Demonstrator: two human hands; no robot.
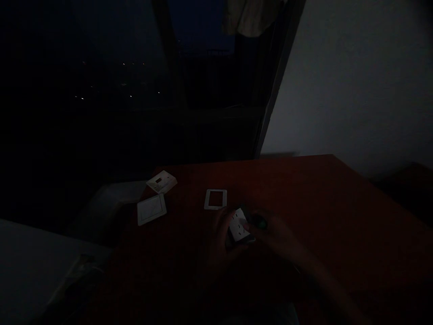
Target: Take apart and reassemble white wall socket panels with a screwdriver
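Note:
My left hand (219, 239) is wrapped around a wall socket (238, 225), a white face with dark slots set in a darker frame. It is held tilted above the table, fingers along its left and near sides. My right hand (274, 232) is closed at the socket's right side, a fingertip touching the white face. A dark green, rounded object (260, 222) is tucked in the right hand; its kind is too dim to make out. Just beyond the left hand, a white square cover frame (215, 192) with an open middle lies flat on the table.
At the reddish-brown table's (287, 180) left edge sit a white box-like back box (162, 181) with a rectangular hole and a white square plate (151, 209). A dark window (128, 81) is behind, a pale wall (348, 85) at right. The light is very dim.

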